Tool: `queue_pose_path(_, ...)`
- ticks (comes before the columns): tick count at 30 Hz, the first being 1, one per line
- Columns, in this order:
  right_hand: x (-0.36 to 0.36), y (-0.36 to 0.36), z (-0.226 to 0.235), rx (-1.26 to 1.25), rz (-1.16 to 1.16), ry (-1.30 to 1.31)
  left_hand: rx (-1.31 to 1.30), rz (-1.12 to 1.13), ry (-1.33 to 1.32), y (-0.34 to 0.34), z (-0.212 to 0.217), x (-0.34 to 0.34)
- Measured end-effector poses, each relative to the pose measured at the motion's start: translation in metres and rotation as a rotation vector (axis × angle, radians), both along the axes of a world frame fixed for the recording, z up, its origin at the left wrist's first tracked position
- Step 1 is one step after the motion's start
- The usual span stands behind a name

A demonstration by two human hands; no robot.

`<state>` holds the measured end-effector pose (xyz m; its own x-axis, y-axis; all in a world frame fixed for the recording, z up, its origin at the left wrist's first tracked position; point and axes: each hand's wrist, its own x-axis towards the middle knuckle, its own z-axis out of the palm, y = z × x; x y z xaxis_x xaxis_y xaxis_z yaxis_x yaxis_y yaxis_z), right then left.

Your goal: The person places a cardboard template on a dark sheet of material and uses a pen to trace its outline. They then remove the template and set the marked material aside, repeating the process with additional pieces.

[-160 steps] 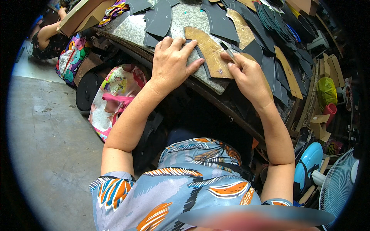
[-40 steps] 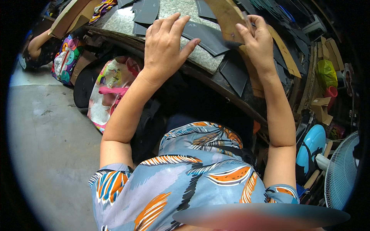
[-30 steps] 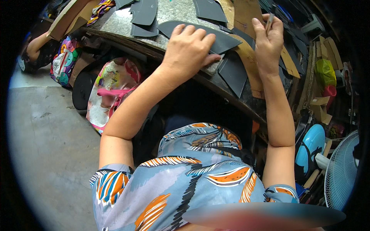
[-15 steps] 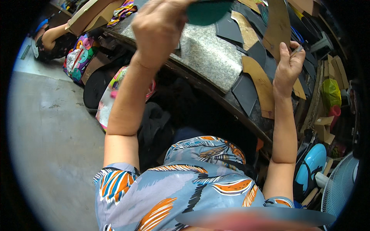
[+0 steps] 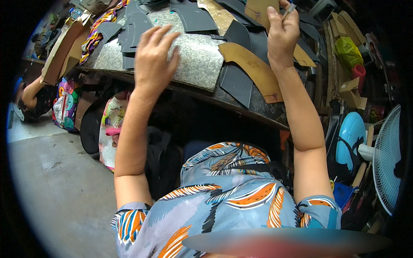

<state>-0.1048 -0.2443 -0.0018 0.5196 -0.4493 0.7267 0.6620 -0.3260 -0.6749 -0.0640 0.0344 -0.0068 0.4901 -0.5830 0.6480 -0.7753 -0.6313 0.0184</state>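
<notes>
My left hand [image 5: 155,60] hovers over a speckled grey stone slab [image 5: 198,58], fingers apart and nothing in them. Close to it on the left lie dark grey cut pieces [image 5: 134,30] with pale lines drawn on them. A slim pale pen-like stick [image 5: 291,8] sits pinched in my right hand [image 5: 282,41], at the upper right over the table. Beside those fingers is a brown template [image 5: 257,13]; whether they touch it I cannot tell. A curved brown template [image 5: 254,71] lies nearer me, partly over a dark grey piece [image 5: 235,84].
More dark grey pieces [image 5: 193,17] spread along the far side. At the left, a person's arm [image 5: 32,94] is beside an open cardboard box [image 5: 64,49]. A fan [image 5: 387,159], a blue round object [image 5: 349,137] and a yellow-green bag [image 5: 349,52] stand at the right.
A dark green piece was at my left hand; now that hand is lower, without it, fingers spread. My right hand has shifted up and left in view, still pinching the stick. The view itself has shifted.
</notes>
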Motion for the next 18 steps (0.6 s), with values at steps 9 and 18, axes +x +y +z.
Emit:
queue_pose_path(9, -0.004, 0.0, 0.001, -0.091, -0.088, 0.041, -0.069, -0.057, 0.151, -0.104, -0.024, -0.004)
queue_pose_path(18, -0.006, 0.004, 0.001, -0.131, -0.151, 0.065, -0.139, -0.079, 0.465, -0.102, -0.021, 0.016)
